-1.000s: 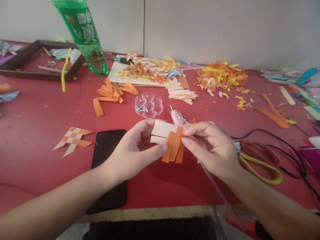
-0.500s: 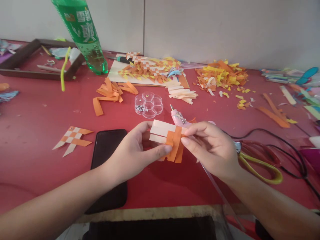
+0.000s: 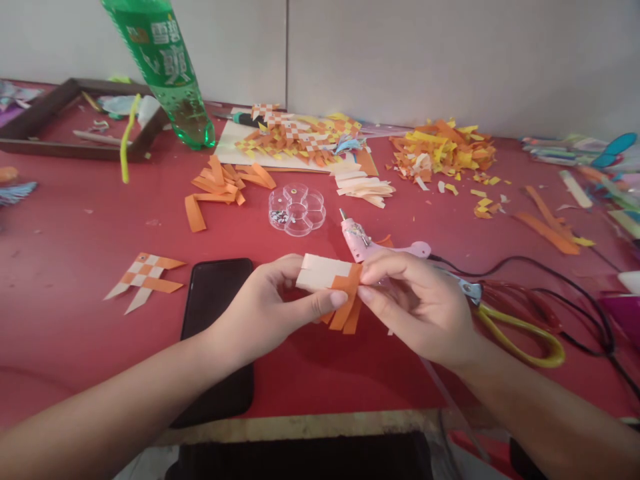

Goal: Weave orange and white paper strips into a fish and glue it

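Observation:
Between both hands, above the red table, is a piece of interlaced white and orange paper strips (image 3: 326, 272). My left hand (image 3: 280, 297) is closed on its left part, the thumb lying flat across the orange strips and the other fingers behind. With thumb and forefinger, my right hand (image 3: 417, 300) pinches the strips' right edge. A pink glue gun (image 3: 363, 241) lies just beyond the right hand. Left of the left hand rest a black phone (image 3: 217, 287) and a woven orange-and-white paper fish (image 3: 146, 275).
Behind the hands are a clear flower-shaped bead tray (image 3: 297, 211), orange strips (image 3: 220, 183) and white strips (image 3: 364, 185). A green bottle (image 3: 173, 73) stands at back left near a dark frame (image 3: 75, 150). Yellow-handled scissors (image 3: 525, 339) and a black cable (image 3: 607, 327) lie at right.
Both hands and the paper piece have moved down slightly, uncovering more of the glue gun. The gap between the white strips has closed up.

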Demonstrator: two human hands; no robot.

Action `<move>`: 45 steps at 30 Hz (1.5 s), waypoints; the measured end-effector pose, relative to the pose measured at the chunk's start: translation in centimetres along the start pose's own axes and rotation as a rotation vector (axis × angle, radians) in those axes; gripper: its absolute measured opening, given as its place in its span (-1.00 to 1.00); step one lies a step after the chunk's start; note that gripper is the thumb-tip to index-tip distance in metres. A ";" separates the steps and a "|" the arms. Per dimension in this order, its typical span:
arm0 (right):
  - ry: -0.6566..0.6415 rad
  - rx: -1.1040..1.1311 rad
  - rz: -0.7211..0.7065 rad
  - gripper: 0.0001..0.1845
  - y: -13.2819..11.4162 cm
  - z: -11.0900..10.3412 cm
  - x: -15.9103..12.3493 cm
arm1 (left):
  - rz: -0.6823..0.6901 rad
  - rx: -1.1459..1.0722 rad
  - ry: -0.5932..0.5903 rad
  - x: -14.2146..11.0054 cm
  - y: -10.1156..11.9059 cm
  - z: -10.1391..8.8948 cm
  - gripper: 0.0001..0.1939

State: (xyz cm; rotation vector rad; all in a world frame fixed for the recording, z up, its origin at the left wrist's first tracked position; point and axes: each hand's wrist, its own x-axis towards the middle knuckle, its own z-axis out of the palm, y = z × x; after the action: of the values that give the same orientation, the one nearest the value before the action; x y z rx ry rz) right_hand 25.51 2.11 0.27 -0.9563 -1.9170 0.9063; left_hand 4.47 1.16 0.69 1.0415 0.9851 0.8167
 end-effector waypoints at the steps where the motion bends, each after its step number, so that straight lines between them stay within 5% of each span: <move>1: 0.006 -0.051 -0.039 -0.84 0.0 -0.1 0.0 | -0.013 -0.001 -0.007 0.0 0.0 0.0 -0.80; 6: 0.122 -0.486 -0.371 -0.72 -0.8 -0.7 0.1 | -0.053 -0.060 -0.060 0.0 0.0 -0.1 -0.77; 12: 0.022 -0.480 -0.542 -0.76 -1.5 -1.0 0.4 | -0.085 -0.118 -0.018 0.1 -0.1 0.1 -0.75; 18: -0.022 -0.526 -0.452 -0.76 -0.7 0.0 0.9 | -0.121 -0.147 -0.026 0.0 0.0 0.2 -0.50; 22: -0.015 -0.520 -0.411 -0.87 -0.6 0.0 0.9 | -0.088 -0.087 -0.027 0.0 0.0 0.3 -0.52; 35: -0.068 -0.341 -0.243 -0.89 -1.2 -0.3 1.0 | 0.410 0.595 0.156 -0.6 -1.0 0.4 -0.68; 45: -0.100 -0.300 -0.186 -0.85 -0.4 -0.1 0.7 | 0.360 0.542 0.139 -0.6 -1.4 0.3 -0.60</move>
State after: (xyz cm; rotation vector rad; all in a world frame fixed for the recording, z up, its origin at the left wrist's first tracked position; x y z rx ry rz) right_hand 25.19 2.56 0.88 -0.8965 -2.2284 0.5781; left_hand 4.69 0.09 -0.45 1.6797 1.1900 0.9473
